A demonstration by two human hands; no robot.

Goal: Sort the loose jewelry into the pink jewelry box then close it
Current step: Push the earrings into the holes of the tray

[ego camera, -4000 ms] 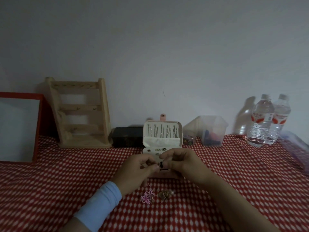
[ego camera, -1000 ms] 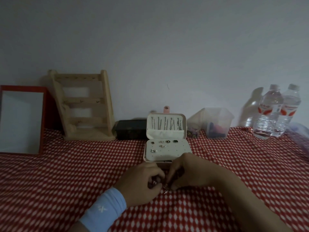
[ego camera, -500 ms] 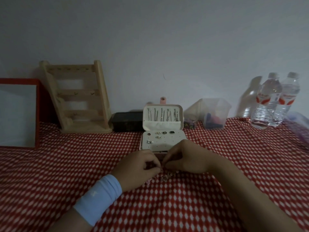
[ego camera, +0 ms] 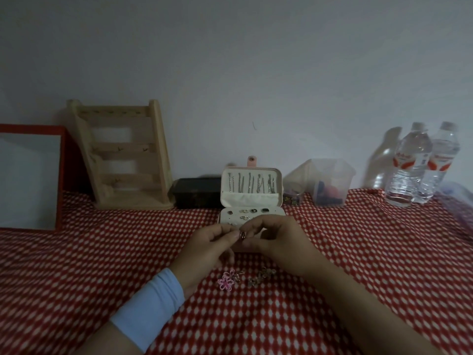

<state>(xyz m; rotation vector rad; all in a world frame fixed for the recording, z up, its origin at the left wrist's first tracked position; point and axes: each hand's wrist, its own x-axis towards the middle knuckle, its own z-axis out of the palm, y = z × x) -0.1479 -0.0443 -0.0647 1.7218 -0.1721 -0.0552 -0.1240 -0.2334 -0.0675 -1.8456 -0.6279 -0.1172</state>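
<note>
A person's left hand and right hand are meeting fingertip to fingertip, both appearing to pinch one small dark piece of jewelry between them, the other fingers loosely curling. Just beyond the hands, the pink jewelry box is lying open, with chains hanging in its raised lid and several small pieces sitting in its tray. Just nearer than the hands, a pink flower piece and a tangle of loose jewelry are waiting on the checked cloth, so sorting looks partly done, with closing yet to come.
</note>
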